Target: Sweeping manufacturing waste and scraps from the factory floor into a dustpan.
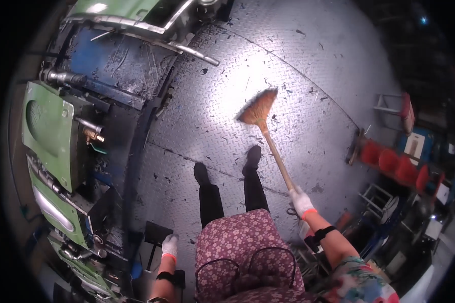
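My right hand [302, 201], in a white glove with an orange cuff, is wrapped round the wooden handle of a broom [279, 160]. The broom's fan-shaped orange-brown bristles [260, 109] rest on the metal floor ahead of my feet, in a bright patch of light. Low on the left, my left hand [170, 245], also gloved, looks curled closed. It overlaps the edge of a dark flat pan-like thing [157, 232] with a thin stick below it. Whether the hand grips anything there is hidden. Dark scraps [274, 117] lie scattered round the bristles.
Green machines [48, 136] line the left side, with a blue scrap-strewn tray [111, 60] and a metal bar [199, 54] jutting over the floor. Red bins [388, 161], a red-topped stool [407, 113] and metal frames crowd the right. My shoes [201, 174] stand on the patterned plate floor [187, 136].
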`<move>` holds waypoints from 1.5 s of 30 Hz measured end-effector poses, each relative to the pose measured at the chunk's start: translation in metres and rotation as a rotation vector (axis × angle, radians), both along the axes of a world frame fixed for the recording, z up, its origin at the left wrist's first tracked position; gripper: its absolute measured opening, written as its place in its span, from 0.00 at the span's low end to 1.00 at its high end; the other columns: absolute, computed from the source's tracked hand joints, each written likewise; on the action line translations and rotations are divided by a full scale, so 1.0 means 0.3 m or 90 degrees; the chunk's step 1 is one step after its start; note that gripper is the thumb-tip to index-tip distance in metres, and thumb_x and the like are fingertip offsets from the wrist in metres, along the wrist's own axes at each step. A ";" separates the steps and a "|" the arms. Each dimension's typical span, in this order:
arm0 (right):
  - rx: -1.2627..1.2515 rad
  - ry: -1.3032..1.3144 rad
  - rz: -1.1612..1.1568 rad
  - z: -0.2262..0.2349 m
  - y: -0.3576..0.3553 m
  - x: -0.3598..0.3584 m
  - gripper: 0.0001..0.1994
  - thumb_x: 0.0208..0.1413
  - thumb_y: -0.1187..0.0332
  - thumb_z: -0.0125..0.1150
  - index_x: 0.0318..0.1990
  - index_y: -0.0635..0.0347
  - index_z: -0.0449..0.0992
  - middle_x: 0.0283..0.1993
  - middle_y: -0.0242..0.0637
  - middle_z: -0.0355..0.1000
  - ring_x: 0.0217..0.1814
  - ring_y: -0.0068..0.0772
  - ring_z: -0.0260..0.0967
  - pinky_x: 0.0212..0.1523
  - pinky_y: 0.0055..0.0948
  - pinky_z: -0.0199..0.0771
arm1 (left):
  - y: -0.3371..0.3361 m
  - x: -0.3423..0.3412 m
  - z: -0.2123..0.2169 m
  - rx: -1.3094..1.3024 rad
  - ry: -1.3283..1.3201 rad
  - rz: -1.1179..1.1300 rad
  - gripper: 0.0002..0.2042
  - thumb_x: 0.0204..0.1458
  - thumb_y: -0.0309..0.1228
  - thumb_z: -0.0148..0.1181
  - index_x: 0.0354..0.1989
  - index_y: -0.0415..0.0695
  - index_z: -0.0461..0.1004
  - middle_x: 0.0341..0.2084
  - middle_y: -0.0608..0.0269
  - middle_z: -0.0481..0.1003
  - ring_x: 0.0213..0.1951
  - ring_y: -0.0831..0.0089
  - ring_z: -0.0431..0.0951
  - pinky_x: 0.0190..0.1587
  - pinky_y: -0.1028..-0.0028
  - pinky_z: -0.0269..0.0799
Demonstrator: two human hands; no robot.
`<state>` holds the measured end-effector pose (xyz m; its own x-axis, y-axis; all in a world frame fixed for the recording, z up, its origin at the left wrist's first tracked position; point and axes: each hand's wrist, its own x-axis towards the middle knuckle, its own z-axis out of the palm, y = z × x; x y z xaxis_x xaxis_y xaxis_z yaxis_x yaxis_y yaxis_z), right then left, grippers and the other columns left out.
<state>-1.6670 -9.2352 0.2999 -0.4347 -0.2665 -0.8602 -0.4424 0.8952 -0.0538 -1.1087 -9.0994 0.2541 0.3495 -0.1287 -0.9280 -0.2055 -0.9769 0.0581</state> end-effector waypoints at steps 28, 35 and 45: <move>0.072 0.096 -0.044 0.390 -0.206 -1.532 0.33 0.58 0.56 0.57 0.72 0.42 0.61 0.56 0.56 0.75 0.59 0.55 0.74 0.57 0.44 0.73 | -1.158 -1.224 0.186 0.050 0.098 -0.214 0.24 0.60 0.38 0.59 0.60 0.33 0.71 0.52 0.57 0.76 0.52 0.67 0.72 0.59 0.70 0.62; 0.002 0.135 -0.168 -0.011 -0.619 -1.814 0.36 0.58 0.66 0.50 0.76 0.43 0.51 0.54 0.64 0.74 0.58 0.60 0.74 0.55 0.48 0.73 | -1.616 -1.615 0.088 -0.065 0.105 -0.303 0.22 0.60 0.39 0.60 0.55 0.33 0.76 0.45 0.57 0.79 0.48 0.68 0.74 0.54 0.70 0.67; 0.147 -0.015 -0.112 0.117 -0.796 -1.752 0.33 0.58 0.70 0.47 0.74 0.44 0.56 0.56 0.63 0.73 0.60 0.64 0.71 0.58 0.50 0.71 | -2.065 -2.075 0.033 -0.120 0.147 -0.321 0.21 0.57 0.39 0.62 0.52 0.34 0.78 0.45 0.57 0.80 0.48 0.69 0.75 0.55 0.72 0.67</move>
